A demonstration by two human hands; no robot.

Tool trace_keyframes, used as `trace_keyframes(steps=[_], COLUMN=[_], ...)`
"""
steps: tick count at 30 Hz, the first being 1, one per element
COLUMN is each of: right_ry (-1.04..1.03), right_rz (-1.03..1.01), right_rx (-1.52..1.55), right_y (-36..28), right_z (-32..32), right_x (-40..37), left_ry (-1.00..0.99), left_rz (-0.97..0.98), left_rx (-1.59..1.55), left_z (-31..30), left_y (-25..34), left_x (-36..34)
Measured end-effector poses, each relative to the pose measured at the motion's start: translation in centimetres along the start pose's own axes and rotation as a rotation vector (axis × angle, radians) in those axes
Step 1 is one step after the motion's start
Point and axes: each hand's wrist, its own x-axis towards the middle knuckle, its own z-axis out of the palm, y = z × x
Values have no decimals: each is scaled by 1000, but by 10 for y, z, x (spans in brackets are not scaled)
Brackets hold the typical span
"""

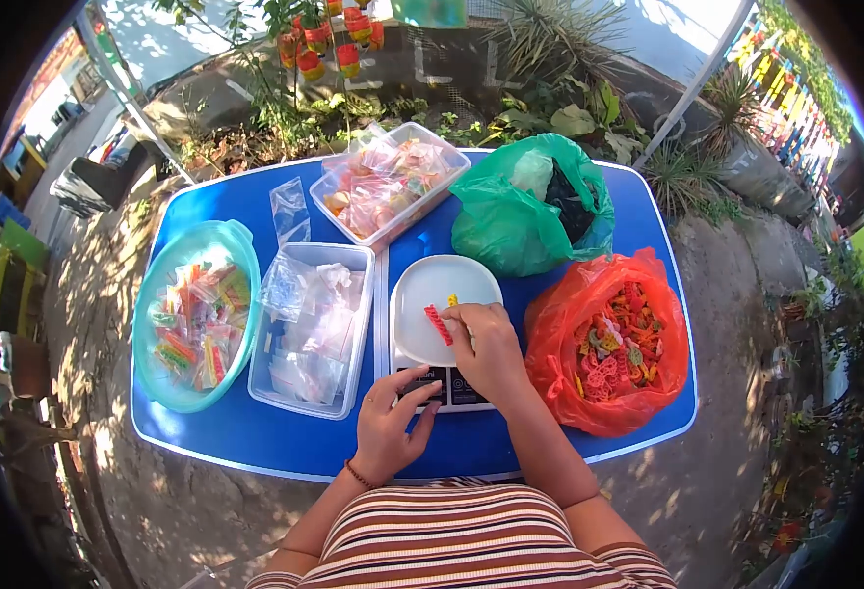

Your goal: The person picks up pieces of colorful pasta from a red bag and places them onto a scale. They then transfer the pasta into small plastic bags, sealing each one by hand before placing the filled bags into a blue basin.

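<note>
A kitchen scale with a white tray [414,285] stands in the middle of the blue table. Over that tray my right hand [491,344] is closed in a pinch, with a red ridged strip [438,325] at its fingertips. A small yellow piece [453,299] shows just beyond the fingers. My left hand [392,424] is at the scale's dark front panel [461,387], its fingers apart and holding nothing. To the right, a red plastic bag [549,319] lies open, full of small red, orange, yellow and green pieces [623,344].
A green plastic bag [496,231] sits behind the scale. Left of it are a tub of clear bags [314,383], a teal basin [147,329] of filled packets and, farther back, a tub of plastic-wrapped items [383,187]. One clear bag [290,211] lies on the blue table [221,432].
</note>
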Motion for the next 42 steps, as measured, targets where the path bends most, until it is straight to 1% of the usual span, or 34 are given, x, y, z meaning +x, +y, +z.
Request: trace_keyframes(steps=[2, 5, 8, 11, 14, 18, 19, 22, 25, 28, 31, 34, 37, 40, 42], right_ry=[-12, -43, -40, 22, 26, 151, 207, 351, 407, 330, 410, 475, 554, 637, 508], right_rz=[-27, 102, 153, -18, -30, -38, -7, 92, 263, 314, 271, 461, 408, 468, 488], right_rx=[-79, 81, 96, -79, -127, -180, -185, -444, -679, -643, -443, -16, 10, -41, -167], right_y=[1, 12, 14, 9, -8, -17, -11, 23, 52, 65, 65, 56, 70, 74, 62], right_z=[-3, 0, -1, -6, -30, -76, -87, -124, -140, -149, -154, -159, -161, -167, -176], right_x=[0, 1, 1, -5, -15, -35, -40, -53, -62, -71, -75, -77, -83, -81, -77], left_ry=[-14, -27, -44, -58, -83, -151, -189, -295, -419, -498, -534, -553, -565, -570, -571], left_rz=[-5, -3, -19, -4, 30, 106, 152, 274, 373, 414, 411, 396, 386, 383, 381], left_rx=[-7, -12, -16, -7, 19, -25, -46, -113, -161, -129, -107, -95, -86, -85, -90], left_z=[-2, 0, 2, 2, 6, 20, 26, 48, 73, 88, 95, 96, 96, 96, 96], left_y=[-1, -4, -3, 1, 8, 18, 21, 34, 46, 58, 58, 57, 58, 58, 58], left_x=[-4, -7, -7, -1, 10, 27, 30, 36, 35, 34, 27, 23, 24, 23, 22])
